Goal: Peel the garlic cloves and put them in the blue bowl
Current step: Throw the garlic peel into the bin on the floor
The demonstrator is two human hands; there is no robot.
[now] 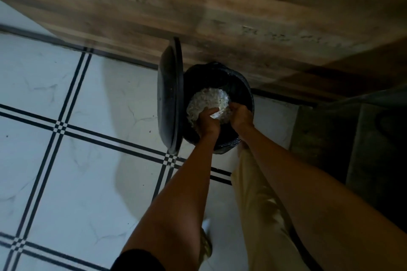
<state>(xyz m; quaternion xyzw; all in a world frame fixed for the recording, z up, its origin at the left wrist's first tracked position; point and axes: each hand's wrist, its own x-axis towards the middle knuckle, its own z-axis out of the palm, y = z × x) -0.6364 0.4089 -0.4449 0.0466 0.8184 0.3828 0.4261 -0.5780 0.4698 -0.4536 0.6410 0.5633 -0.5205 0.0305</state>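
Head view, looking straight down. Round black plastic bin with a black bag liner (pixel 247 97) stands on the white tiled floor with black double lines (pixel 66 182), against a brown wood-grain panel (pixel 220 6). The bin's round black lid (pixel 169 97) stands up on edge along the bin's left side.

Inside the bin: a heap of whitish papery flakes (pixel 207 99). Too blurred to tell cloves from skins in it.

Both hands are over the bin mouth, close together and not touching. The left hand (pixel 208 122) is on the near-left edge of the heap, fingers bent down into the flakes. The right hand (pixel 241 116) is at the heap's near-right edge, fingers also curled toward it. A bright white scrap (pixel 217 114) sits between the two hands. Cannot tell if either hand actually grips flakes or only rests on them.

Lower frame: beige trouser leg (pixel 253 204) between the forearms, a patterned shoe (pixel 206 246) on the floor, black sleeve (pixel 136 260) at the left upper arm.
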